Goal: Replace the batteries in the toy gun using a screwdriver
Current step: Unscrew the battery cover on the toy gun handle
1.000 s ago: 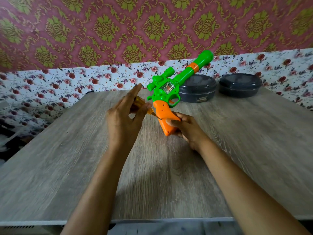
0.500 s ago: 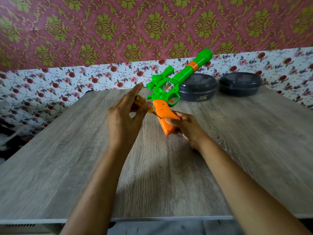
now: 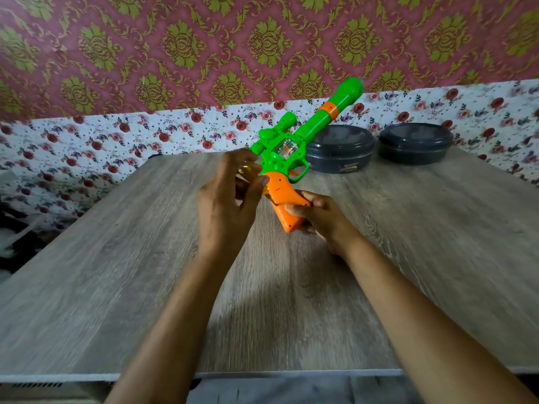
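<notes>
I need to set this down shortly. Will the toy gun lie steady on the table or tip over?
The toy gun looks like light, stiff plastic. Its long barrel seems front-heavy, so stood on the grip it would probably tip. Laid flat on the table, it should rest steadily.

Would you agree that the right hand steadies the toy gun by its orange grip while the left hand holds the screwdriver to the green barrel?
Not quite. The head view shows the screwdriver in the left hand meeting the toy gun's orange grip, not the green barrel. The right hand does steady that grip.

Grey wood-grain tabletop (image 3: 116, 287), two dark round lidded containers (image 3: 339, 148) (image 3: 415, 142) side by side at its far edge, maroon-and-gold damask wallpaper (image 3: 175, 53), white floral wall band (image 3: 87, 147) below it
</notes>
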### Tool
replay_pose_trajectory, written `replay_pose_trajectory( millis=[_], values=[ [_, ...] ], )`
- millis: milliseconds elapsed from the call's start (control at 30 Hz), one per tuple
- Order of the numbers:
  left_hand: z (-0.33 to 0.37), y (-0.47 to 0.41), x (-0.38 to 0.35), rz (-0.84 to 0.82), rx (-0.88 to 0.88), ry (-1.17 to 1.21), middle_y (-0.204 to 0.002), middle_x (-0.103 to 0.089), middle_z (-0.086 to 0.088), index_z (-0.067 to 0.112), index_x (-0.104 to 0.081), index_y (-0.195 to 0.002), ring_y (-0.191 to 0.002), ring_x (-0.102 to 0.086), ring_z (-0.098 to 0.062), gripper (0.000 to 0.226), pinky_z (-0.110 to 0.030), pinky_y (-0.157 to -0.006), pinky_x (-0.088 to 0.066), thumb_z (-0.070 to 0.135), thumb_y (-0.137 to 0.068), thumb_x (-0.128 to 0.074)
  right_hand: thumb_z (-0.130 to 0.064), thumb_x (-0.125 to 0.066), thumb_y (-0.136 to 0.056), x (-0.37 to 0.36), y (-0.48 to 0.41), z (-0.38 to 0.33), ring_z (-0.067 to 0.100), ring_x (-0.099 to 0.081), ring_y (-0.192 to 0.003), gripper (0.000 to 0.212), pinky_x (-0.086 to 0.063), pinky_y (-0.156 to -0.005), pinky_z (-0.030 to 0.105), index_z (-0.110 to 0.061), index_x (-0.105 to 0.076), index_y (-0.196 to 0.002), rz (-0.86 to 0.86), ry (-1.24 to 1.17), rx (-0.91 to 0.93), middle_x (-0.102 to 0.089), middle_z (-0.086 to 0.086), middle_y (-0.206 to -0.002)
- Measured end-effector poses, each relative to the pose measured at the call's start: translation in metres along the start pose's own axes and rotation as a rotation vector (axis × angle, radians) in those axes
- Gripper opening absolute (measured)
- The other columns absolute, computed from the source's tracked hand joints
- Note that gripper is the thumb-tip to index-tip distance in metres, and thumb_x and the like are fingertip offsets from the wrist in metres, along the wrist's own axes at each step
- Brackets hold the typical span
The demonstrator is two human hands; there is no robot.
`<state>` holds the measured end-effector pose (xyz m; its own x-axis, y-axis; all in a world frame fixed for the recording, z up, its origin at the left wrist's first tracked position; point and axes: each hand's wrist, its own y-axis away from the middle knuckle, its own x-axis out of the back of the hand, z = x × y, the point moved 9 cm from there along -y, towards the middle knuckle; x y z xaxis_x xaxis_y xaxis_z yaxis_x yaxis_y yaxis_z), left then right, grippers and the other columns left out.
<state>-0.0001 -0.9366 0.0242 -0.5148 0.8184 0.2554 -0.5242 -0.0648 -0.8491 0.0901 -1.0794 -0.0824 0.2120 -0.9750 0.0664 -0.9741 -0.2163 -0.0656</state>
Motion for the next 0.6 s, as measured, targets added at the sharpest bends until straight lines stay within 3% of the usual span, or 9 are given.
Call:
replay_pose_trajectory(
  millis=[133,300,467,600],
  values=[
    [0.002,0.0,-0.004,-0.019,-0.007,0.055,-0.094,-0.066,0.004,0.029,-0.053,-0.112,-0.066,-0.066,-0.004,0.022,-0.036,-0.061,-0.058,0.029,-0.09,-0.051,-0.012,-0.054,-0.09,0.0,-0.001,0.001,0.013,-0.054,-0.085,0.044,-0.046,-0.067,0.025,-0.019,-0.048,-0.133,0.002,0.03,0.002,-0.057,0.003,-0.103],
    [0.0,0.0,-0.004,-0.008,-0.044,0.074,-0.093,-0.065,0.013,0.025,-0.05,-0.123,-0.072,-0.068,-0.001,0.032,-0.036,-0.064,-0.059,0.014,-0.093,-0.043,-0.013,-0.054,-0.09,0.0,0.0,0.001,0.012,-0.055,-0.084,0.045,-0.045,-0.067,0.024,-0.019,-0.047,-0.134,-0.003,0.034,-0.003,-0.057,0.003,-0.105],
    [-0.006,-0.003,0.008,0.055,-0.033,0.026,-0.101,-0.065,0.008,0.022,-0.058,-0.119,-0.072,-0.068,-0.009,0.03,-0.033,-0.063,-0.058,0.016,-0.09,-0.054,-0.015,-0.055,-0.089,-0.001,-0.002,0.003,0.021,-0.056,-0.099,0.045,-0.048,-0.074,0.029,-0.02,-0.047,-0.134,-0.006,0.044,-0.017,-0.06,0.004,-0.11],
    [-0.009,-0.004,0.01,0.069,0.02,0.067,-0.091,-0.064,0.014,0.02,-0.061,-0.105,-0.067,-0.062,-0.002,0.024,-0.016,-0.06,-0.046,0.015,-0.082,-0.068,-0.014,-0.055,-0.09,0.0,-0.001,0.003,0.02,-0.055,-0.099,0.047,-0.049,-0.083,0.037,-0.018,-0.045,-0.136,-0.001,0.049,-0.021,-0.057,0.002,-0.111]
  ],
)
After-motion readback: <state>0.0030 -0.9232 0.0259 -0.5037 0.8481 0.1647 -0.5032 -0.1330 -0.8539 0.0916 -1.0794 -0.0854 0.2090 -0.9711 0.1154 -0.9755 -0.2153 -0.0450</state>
